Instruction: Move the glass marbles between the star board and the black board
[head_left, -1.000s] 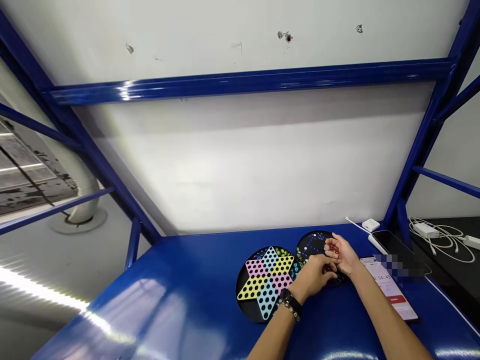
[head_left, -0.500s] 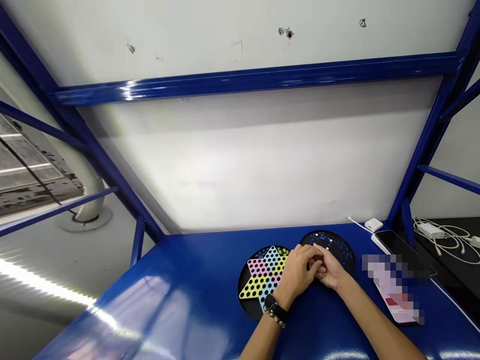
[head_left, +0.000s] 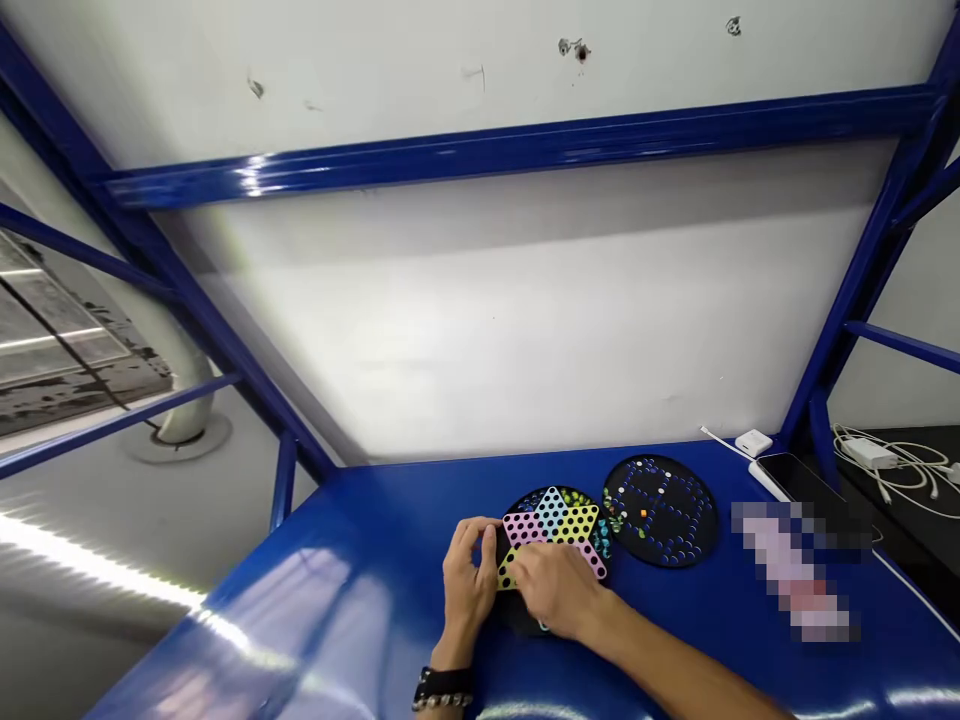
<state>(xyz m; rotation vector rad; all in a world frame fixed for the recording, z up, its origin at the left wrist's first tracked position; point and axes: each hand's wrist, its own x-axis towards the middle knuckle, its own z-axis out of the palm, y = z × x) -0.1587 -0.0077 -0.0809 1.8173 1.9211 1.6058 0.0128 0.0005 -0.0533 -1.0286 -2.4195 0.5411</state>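
Note:
A round black Chinese checkers board (head_left: 551,510) lies on the blue table, its star of holes coloured yellow, pink and light blue. Marbles in blue, yellow-green and teal sit in the pockets around the star. At the board's left rim, my left hand (head_left: 466,580) has its fingers and thumb curled against the edge. My right hand (head_left: 561,588) is closed over the lower part of the star; its fingertips are hidden, so what they pinch cannot be seen. Right beside stands a second round black board (head_left: 664,520) with blue-edged slots, several marbles and a small orange piece on it.
Blue metal bars (head_left: 525,140) frame the white wall behind the table (head_left: 360,560). Toward the right lie a dark phone (head_left: 799,485), a blurred-out item (head_left: 802,590) and a white charger (head_left: 753,443). White cables (head_left: 911,470) rest on a black surface farther right.
Both hands have moved left, away from in front of the second board. They were together; now the left is at the checkers board's left rim and the right is over its star.

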